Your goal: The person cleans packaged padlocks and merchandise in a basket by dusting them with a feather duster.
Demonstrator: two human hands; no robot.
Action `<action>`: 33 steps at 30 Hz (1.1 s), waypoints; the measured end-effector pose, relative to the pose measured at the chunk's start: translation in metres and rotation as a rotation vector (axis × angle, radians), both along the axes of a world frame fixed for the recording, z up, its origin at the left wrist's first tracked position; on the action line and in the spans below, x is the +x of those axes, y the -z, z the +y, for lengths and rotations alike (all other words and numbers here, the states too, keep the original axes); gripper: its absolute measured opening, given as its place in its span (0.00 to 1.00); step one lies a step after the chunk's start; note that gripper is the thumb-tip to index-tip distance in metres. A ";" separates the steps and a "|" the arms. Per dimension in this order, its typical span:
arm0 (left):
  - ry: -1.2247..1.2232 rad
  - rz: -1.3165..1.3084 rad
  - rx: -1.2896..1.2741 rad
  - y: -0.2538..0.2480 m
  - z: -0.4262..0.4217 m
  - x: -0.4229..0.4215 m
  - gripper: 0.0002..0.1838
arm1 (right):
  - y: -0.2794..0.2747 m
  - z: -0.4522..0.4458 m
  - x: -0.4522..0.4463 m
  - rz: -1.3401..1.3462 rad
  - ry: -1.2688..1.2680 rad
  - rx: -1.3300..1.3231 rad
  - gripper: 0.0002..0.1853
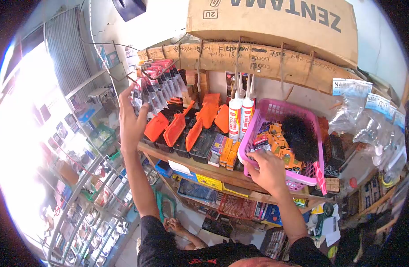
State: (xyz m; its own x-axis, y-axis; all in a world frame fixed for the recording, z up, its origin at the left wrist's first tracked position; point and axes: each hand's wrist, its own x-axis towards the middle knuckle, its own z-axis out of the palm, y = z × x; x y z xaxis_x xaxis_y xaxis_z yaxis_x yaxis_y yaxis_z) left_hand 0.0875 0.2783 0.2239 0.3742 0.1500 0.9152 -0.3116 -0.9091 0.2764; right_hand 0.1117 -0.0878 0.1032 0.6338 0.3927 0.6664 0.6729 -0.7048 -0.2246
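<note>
My left hand (pixel 134 118) is raised at the left end of the shelf, fingers around the edge of the hanging clear packets with red tops (pixel 158 89). My right hand (pixel 264 169) is on the front rim of the pink basket (pixel 313 180), its fingers bent over the edge. Inside the basket lie small orange and yellow packets (pixel 275 138) and a black bristly bundle (pixel 298 138). Orange scoops (pixel 175 129) rest in black trays between my hands. Two white sealant tubes (pixel 241 115) stand upright just left of the basket.
A large cardboard box (pixel 275 26) sits above the wooden beam (pixel 240 58) with hooks. Clear bags (pixel 369 120) hang at the right. Glass display shelves (pixel 89 191) stand at the left. Below, another person's hands (pixel 180 229) show near my left arm.
</note>
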 end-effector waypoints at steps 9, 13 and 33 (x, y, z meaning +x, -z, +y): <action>0.074 0.024 0.008 0.002 0.014 0.004 0.29 | 0.000 0.002 0.000 -0.026 -0.003 -0.002 0.12; -0.012 0.004 0.041 0.007 0.012 0.007 0.29 | 0.002 0.000 -0.001 -0.045 -0.046 0.063 0.11; 0.887 0.132 0.519 0.041 -0.234 0.075 0.15 | -0.019 -0.157 -0.076 0.185 0.510 0.097 0.22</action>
State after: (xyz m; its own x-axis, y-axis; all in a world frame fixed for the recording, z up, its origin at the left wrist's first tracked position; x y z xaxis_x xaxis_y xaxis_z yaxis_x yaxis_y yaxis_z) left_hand 0.1625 0.0439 0.1831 0.2599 -0.6298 0.7320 -0.9232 -0.3844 -0.0030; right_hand 0.0354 -0.2446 0.1224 0.8377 -0.0531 0.5435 0.1942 -0.9012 -0.3874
